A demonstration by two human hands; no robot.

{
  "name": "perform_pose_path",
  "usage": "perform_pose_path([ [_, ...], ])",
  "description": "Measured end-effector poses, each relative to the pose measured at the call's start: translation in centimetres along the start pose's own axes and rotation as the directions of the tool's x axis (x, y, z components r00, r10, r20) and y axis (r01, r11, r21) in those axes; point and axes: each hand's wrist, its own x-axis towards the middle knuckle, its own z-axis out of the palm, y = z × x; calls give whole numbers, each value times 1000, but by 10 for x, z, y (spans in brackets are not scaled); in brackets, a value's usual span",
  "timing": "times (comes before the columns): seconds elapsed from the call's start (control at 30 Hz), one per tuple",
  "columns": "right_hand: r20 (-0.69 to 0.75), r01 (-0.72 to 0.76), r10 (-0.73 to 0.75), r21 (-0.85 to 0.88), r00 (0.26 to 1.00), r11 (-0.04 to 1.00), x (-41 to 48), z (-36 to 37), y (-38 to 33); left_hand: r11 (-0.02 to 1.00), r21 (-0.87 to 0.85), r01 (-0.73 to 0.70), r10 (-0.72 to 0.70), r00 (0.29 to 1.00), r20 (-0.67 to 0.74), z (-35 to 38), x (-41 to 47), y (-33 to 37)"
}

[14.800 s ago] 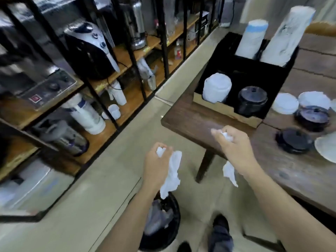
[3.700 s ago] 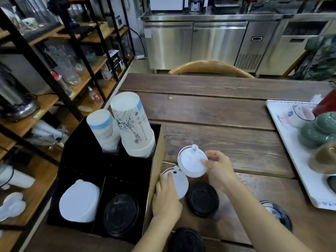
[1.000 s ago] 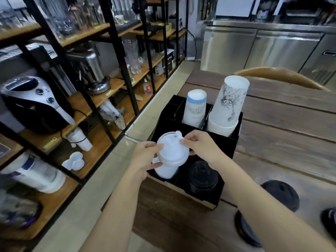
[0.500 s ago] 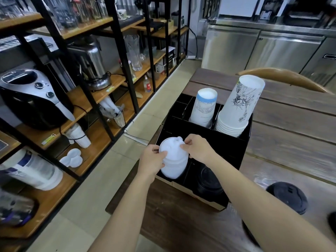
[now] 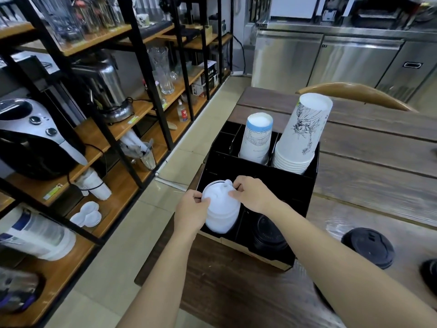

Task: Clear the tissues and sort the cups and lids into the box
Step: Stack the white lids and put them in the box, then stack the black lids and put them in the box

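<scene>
A black divided box [image 5: 305,185] stands at the left end of the wooden table [image 5: 378,162]. My left hand [image 5: 190,210] and my right hand [image 5: 251,194] both grip the stack of white lids [image 5: 221,209] sitting in the box's front left compartment. A stack of black lids [image 5: 268,233] fills the front right compartment. At the back stand a stack of small blue-rimmed cups [image 5: 256,137] and a taller stack of printed white cups [image 5: 300,136]. A loose black lid [image 5: 367,247] lies on the table to the right, another black lid [image 5: 430,278] at the frame's edge.
A black metal shelf rack [image 5: 132,74] with wooden boards runs along the left, holding appliances, glass vases and cups. A tiled floor strip lies between rack and table. A wooden chair back [image 5: 354,93] and steel cabinets [image 5: 331,58] stand behind the table.
The stack of white lids has gone lower into the front left compartment, with both hands still on it. My view has shifted slightly closer.
</scene>
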Motion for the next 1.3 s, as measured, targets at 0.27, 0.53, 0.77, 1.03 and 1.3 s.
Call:
perform_pose_path([
  [0.27,-341,104,-76,64,937,992,-41,-25,3,880,188,-436,461,880,-118,24,-26,38],
  [0.53,-650,-11,164,233,742,972,-101,-66,91,695,50,-717,681,679,274,125,-92,75],
  [0.77,-471,-421,543,346,695,839,-150,-69,193,816,161,-556,339,684,646,222,-108,62],
  [1.03,-194,-479,680,576,707,662,-174,-58,236,946,279,-167,-71,730,680,275,-112,46],
  [1.3,-284,-389,697,663,659,639,-166,-55,249,962,49,268,-249,791,559,293,-109,55],
])
